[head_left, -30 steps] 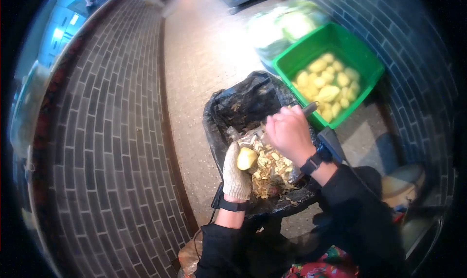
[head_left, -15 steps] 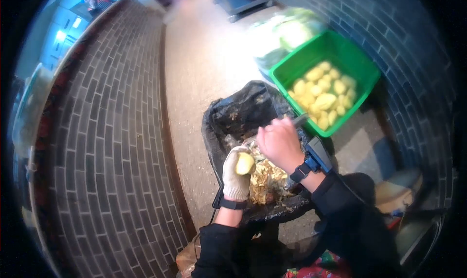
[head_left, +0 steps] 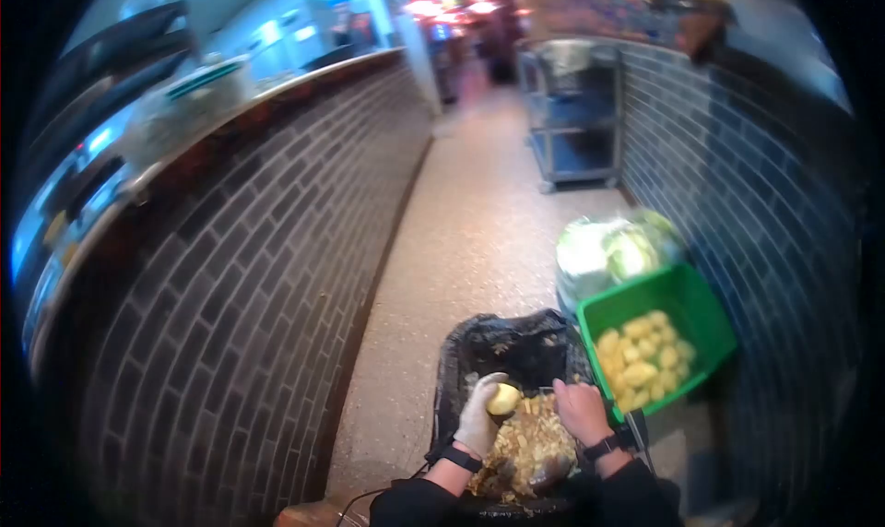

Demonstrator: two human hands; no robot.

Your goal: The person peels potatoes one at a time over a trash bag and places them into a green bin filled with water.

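My left hand [head_left: 477,418], in a whitish glove, is closed around a pale yellow potato [head_left: 503,399] over a bin lined with a black bag [head_left: 454,366]. To its right, my bare right hand [head_left: 581,411] is closed on a slim tool that looks like a peeler [head_left: 546,390]; the fingers hide most of it. Below both hands, a heap of peelings [head_left: 524,449] fills the near part of the bin. Right of the bin stands a green crate [head_left: 705,329] with many peeled potatoes [head_left: 643,354] in it.
Behind the crate lies a clear bag of cabbages [head_left: 627,250]. Farther along the passage stands a wheeled cart [head_left: 576,121]. A low brick wall [head_left: 249,278] runs along the left, another brick wall [head_left: 774,204] along the right. A person [head_left: 341,24] is beyond the left counter.
My view has tilted up, showing more of the passage, so the bin and crate sit lower. My hands have moved apart; the right one is now farther from the potato, which stays in my left.
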